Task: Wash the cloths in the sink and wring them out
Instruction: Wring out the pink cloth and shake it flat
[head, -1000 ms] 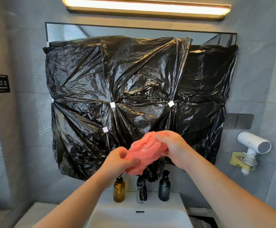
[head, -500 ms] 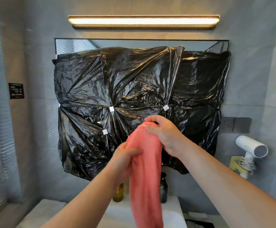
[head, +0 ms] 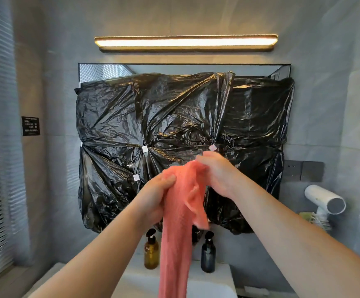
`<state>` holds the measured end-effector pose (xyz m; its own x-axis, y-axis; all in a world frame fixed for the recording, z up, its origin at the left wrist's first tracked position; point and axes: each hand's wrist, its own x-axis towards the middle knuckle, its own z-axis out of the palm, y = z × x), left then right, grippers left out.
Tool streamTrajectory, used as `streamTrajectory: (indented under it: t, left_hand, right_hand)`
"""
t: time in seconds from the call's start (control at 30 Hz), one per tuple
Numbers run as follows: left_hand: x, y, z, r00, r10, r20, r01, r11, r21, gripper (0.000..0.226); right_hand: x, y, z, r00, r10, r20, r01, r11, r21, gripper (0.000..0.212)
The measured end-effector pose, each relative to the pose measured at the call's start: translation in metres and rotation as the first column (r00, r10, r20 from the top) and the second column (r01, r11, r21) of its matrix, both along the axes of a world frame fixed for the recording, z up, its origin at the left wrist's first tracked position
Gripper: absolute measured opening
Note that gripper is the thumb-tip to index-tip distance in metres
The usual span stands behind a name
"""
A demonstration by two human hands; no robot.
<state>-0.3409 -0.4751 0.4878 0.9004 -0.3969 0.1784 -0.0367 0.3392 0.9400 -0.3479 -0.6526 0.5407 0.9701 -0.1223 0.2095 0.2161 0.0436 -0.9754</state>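
Wall sign (head: pixel 30 125) txt illegible; pink cloth (head: pixel 174 244)

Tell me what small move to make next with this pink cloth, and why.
Probably draw the hands apart along the top edge. The left hand and right hand grip the pink cloth close together, so it hangs bunched in a narrow strip above the sink.

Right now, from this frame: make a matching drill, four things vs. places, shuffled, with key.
Things:
1. cloth
2. dryer
3. plastic
4. sign

Places:
A. far left of view
B. gripped by left hand and right hand
C. over the mirror
D. far right of view

Pairs: 1-B, 2-D, 3-C, 4-A
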Motion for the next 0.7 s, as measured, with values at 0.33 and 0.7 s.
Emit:
streamTrajectory:
  t: [0.33, 0.7]
  left_hand:
    - [0.015, 0.002, 0.039, 0.962, 0.058, 0.265, -0.138, 0.945, 0.296, 0.041]
    - [0.043, 0.022, 0.067, 0.982, 0.001, 0.191, -0.036, 0.983, 0.179, 0.054]
  right_hand:
    - [-0.013, 0.019, -0.054, 0.984, 0.077, -0.162, -0.114, 0.966, -0.232, 0.029]
    - [-0.002, 0.025, -0.062, 0.945, 0.275, -0.178, -0.259, 0.960, 0.104, 0.039]
